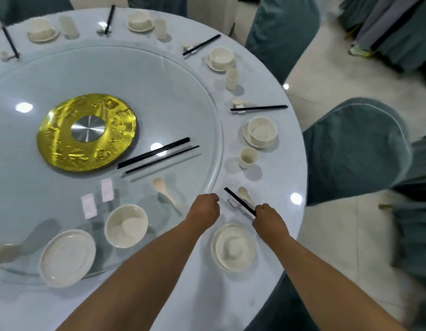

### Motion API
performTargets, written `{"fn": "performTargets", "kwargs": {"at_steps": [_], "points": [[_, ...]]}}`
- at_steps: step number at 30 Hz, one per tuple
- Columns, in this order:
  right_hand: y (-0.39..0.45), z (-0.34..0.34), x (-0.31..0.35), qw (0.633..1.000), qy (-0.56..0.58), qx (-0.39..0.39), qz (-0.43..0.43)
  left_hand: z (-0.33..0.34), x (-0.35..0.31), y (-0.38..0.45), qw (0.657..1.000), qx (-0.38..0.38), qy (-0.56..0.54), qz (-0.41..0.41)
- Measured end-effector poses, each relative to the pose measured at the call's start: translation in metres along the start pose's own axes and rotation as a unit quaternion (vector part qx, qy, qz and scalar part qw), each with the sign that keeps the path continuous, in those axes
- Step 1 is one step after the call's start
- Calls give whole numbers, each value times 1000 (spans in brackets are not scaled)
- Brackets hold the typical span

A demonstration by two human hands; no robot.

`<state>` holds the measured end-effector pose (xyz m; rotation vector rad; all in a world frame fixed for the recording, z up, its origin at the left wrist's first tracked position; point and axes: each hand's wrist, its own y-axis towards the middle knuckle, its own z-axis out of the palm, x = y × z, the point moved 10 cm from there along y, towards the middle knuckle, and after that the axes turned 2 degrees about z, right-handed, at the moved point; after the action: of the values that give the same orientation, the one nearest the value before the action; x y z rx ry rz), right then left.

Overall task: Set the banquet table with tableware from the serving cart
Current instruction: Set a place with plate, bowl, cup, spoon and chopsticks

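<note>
The round banquet surface (pixel 274 295), draped in pale blue cloth, is carrying a clear glass turntable (pixel 159 75) with a gold disc at its hub, and every place below is being given relative to that turntable. Just off its rim on the near right, a white bowl nested in a saucer (pixel 233 247) is sitting in front of the person. Beyond that, outside the same rim, the right hand (pixel 268 217) is pinching the near end of a pair of slim black chopsticks (pixel 239 201), its grip clamped on them while their far tips are pointing toward the rim beside a small white spoon (pixel 245 195). The left hand (pixel 205 207) is hovering at the rim with fingers curled; I cannot tell whether it is holding anything. The chopsticks look light, stiff and smooth, likely to roll or slip apart, so holding both sticks together near the thick end is probably giving the surest control.
</note>
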<state>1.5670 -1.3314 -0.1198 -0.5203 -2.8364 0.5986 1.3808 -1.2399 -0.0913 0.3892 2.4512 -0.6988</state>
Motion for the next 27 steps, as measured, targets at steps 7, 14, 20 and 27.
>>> {"fn": "performTargets", "kwargs": {"at_steps": [7, 14, 20, 27], "points": [[-3, 16, -13, 1000, 5, 9, 26, 28, -9, 12, 999, 19, -26, -28], [1, 31, -19, 999, 7, 22, 28, 39, -8, 23, 997, 31, -35, -67], [2, 34, -20, 1000, 4, 17, 21, 46, -13, 25, 996, 23, -50, -70], [3, 27, -25, 1000, -28, 3, 12, 49, -14, 23, 995, 8, -64, -73]]}}
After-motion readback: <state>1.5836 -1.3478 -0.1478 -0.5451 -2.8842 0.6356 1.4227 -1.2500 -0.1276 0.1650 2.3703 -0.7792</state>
